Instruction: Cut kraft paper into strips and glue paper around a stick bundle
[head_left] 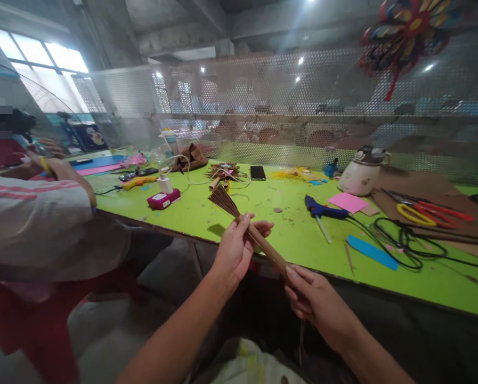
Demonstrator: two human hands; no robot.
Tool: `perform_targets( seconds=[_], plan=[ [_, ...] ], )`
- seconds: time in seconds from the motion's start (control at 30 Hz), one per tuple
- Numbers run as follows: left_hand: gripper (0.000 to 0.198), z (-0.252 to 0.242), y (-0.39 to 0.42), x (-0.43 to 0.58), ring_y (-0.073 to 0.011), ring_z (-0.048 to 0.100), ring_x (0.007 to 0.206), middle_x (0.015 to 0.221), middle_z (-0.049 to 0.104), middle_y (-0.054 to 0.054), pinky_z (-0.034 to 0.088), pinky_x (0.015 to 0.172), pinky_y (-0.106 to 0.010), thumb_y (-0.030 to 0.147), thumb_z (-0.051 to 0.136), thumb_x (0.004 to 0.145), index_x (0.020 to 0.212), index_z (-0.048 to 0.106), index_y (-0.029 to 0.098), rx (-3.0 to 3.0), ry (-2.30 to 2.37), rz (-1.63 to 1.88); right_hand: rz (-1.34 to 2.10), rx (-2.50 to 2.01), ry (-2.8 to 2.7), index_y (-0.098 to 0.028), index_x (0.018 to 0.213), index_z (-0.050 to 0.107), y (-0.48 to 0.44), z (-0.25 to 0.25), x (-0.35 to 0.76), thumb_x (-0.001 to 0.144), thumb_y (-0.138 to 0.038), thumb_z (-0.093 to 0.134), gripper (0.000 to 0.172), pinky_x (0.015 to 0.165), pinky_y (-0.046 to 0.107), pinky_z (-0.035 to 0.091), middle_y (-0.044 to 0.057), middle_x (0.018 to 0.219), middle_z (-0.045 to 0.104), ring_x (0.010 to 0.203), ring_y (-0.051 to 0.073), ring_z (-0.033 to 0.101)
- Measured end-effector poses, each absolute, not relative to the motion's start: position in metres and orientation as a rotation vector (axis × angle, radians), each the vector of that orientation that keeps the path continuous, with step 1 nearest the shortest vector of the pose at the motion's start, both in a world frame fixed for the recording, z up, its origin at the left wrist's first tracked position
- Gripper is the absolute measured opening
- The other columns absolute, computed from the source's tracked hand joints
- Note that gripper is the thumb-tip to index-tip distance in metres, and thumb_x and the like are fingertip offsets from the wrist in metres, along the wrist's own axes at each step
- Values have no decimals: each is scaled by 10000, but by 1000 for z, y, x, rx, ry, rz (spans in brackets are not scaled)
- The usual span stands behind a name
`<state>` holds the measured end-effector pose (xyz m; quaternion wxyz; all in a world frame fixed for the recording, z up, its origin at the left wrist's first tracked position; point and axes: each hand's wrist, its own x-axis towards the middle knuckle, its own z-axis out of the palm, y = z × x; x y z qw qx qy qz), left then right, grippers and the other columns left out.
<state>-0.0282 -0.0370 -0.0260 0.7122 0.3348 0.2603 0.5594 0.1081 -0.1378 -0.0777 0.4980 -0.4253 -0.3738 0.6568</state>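
A slim brown paper roll (267, 248) slants across the front edge of the table, with a fringe of thin strips (224, 201) fanning out at its far end. My left hand (237, 242) pinches it just below the fringe between thumb and fingers, the other fingers partly stretched out. Around the near end of the roll my right hand (308, 293) is closed. Thin brown strands (301, 341) hang beneath my right hand. Beyond the fringe, on the tabletop, lies a cluster of similar brown fringed pieces (225, 172) with small coloured bits.
On the green table (262, 208) lie a blue glue gun (325, 207), a coiled black cord, scissors (434, 213), pink paper (348, 202), a blue strip (372, 252), a phone (257, 173) and a magenta power socket (163, 199). A jug (359, 176) stands right; another person (42, 224) sits left.
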Motion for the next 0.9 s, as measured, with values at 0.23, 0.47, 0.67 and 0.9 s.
perform_targets(
  seconds=[0.23,0.47,0.67,0.9],
  plan=[
    [314,-34,-59,-57,-257,620,1085,1124,669,-166,467,960,-382,326,603,857,1078,581,104,1013,711,1093,1616,-1029,-853,-138,973,595,-148,-67,118,881,-473,574,348,417,206,113,-95,547,306,422,19,144],
    [163,-6,-81,-111,-184,644,946,998,696,-72,490,873,-304,234,565,877,996,657,171,2142,1006,1257,1771,-946,-854,-126,974,615,-150,-67,134,905,-430,553,318,411,198,114,-95,545,287,415,18,141],
    [338,19,-54,-86,-267,475,1243,1247,584,-164,360,1042,-405,235,538,895,1217,525,131,3047,385,634,1873,-978,-965,-132,956,603,-152,-57,141,896,-462,555,339,413,196,141,-101,526,280,421,28,137],
    [258,-5,-48,-63,-229,566,792,879,609,-101,455,718,-352,111,417,893,1141,483,130,3284,291,74,1914,-1074,-993,-133,925,603,-153,-51,161,839,-525,600,401,400,197,103,-115,513,247,410,23,113]
  ],
)
